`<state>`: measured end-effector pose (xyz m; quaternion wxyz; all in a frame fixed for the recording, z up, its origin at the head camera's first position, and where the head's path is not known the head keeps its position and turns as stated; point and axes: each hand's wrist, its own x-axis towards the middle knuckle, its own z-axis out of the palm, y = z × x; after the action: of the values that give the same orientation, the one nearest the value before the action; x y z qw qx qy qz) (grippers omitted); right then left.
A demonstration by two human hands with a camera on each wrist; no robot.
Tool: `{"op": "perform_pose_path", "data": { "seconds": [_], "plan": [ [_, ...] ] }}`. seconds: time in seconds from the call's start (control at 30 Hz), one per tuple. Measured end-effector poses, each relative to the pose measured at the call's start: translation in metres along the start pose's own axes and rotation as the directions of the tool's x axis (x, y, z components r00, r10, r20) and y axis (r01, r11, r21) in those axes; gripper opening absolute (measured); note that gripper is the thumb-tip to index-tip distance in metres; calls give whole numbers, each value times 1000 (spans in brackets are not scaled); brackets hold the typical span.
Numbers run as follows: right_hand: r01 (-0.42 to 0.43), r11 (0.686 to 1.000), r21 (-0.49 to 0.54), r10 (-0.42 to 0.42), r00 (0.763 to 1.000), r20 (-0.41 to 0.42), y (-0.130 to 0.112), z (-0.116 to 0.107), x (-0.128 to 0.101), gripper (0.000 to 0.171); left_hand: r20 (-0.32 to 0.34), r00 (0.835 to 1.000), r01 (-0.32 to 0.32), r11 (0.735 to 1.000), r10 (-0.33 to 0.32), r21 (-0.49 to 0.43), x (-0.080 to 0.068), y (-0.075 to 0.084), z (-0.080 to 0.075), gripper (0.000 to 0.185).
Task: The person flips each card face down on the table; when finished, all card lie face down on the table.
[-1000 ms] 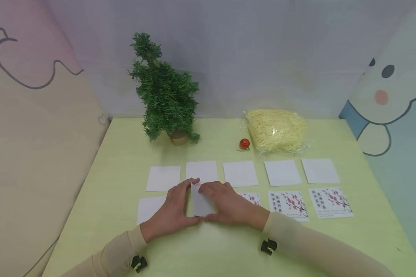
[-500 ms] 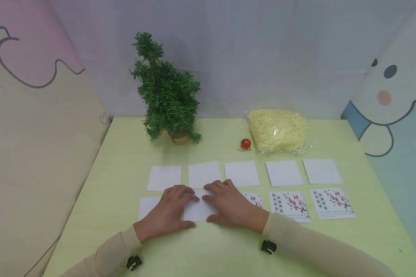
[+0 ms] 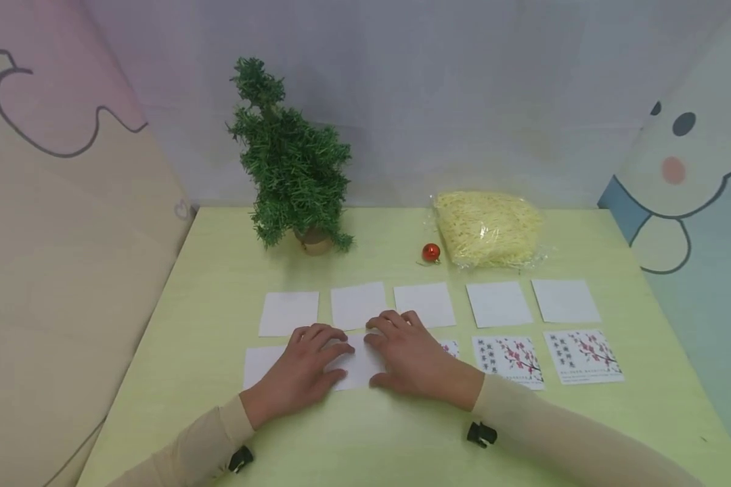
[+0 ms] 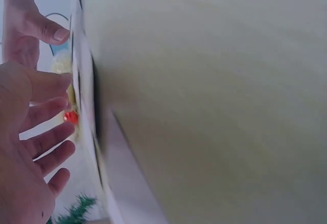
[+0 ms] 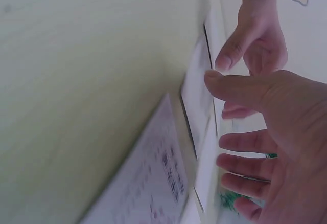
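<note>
A blank white card (image 3: 355, 365) lies flat on the table, between my two hands. My left hand (image 3: 304, 370) is at its left side with the fingers relaxed and slightly bent, overlapping that edge in the head view. On the opposite side, my right hand (image 3: 413, 362) has its thumb and fingers spread near the card's right edge. Both wrist views show loose fingers with nothing pinched; the left palm (image 4: 20, 178) and right palm (image 5: 296, 147) face each other. A blossom-printed card (image 3: 451, 348) is mostly hidden behind the right hand.
Another blank card (image 3: 262, 364) lies left of my left hand. Two printed blossom cards (image 3: 507, 362) lie to the right. Behind runs a row of several blank cards (image 3: 425, 304). Farther back are a small green tree (image 3: 295, 169), a red bauble (image 3: 430, 253) and a bag of yellow shreds (image 3: 487, 228).
A second ago both hands held the card tilted up; it then came down flat, blank side up. Since then the hands have let go, and the right has shifted slightly right.
</note>
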<state>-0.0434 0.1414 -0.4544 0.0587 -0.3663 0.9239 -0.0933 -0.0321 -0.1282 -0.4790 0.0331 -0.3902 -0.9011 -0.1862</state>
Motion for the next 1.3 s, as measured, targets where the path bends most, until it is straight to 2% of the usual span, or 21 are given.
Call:
{"op": "perform_pose_path", "data": {
  "seconds": [0.07,0.17,0.33,0.47,0.6,0.7,0.87,0.97,1.03,1.1,1.13,1.17,1.23,1.3],
  "plan": [
    [-32,999,3,32,999,3,8,-6,-10,70,-13,1000,-7,1000,6,-20,7,7,0,36],
    [-66,998,-14,66,998,4,21,-16,-30,80,13,1000,-29,999,29,-15,23,19,1,43],
    [-100,994,-38,102,994,50,37,-25,-59,96,122,989,-83,996,81,12,52,42,11,61],
    [-134,990,-41,137,987,83,45,-24,-70,95,208,972,-118,992,106,45,72,59,25,68],
    [-141,990,-25,143,987,75,51,-21,-73,93,258,960,-128,990,109,59,83,68,35,71],
    [-130,991,-24,131,990,57,53,-21,-74,89,259,958,-138,989,119,57,87,70,41,71],
    [-133,991,-30,134,990,35,55,-27,-78,86,221,967,-146,987,128,67,91,70,48,74],
    [-136,990,39,136,991,8,55,-33,-80,92,195,973,-132,990,120,48,92,71,51,81],
    [-132,980,152,134,991,-1,56,-35,-80,95,171,979,-117,993,112,19,94,72,52,89],
    [-136,942,308,142,990,4,57,-37,-81,98,146,985,-91,996,93,-23,95,73,55,98],
    [-143,904,403,150,989,14,59,-38,-82,97,130,988,-72,996,78,-51,95,73,56,103],
    [-147,847,511,154,988,27,60,-39,-83,96,118,991,-50,995,60,-81,96,74,57,109],
    [-159,689,707,159,985,66,64,-41,-86,96,96,995,0,987,15,-160,97,76,58,119],
    [-153,520,840,138,986,94,68,-44,-89,95,88,995,57,964,-35,-260,98,79,56,125]
  ]
}}
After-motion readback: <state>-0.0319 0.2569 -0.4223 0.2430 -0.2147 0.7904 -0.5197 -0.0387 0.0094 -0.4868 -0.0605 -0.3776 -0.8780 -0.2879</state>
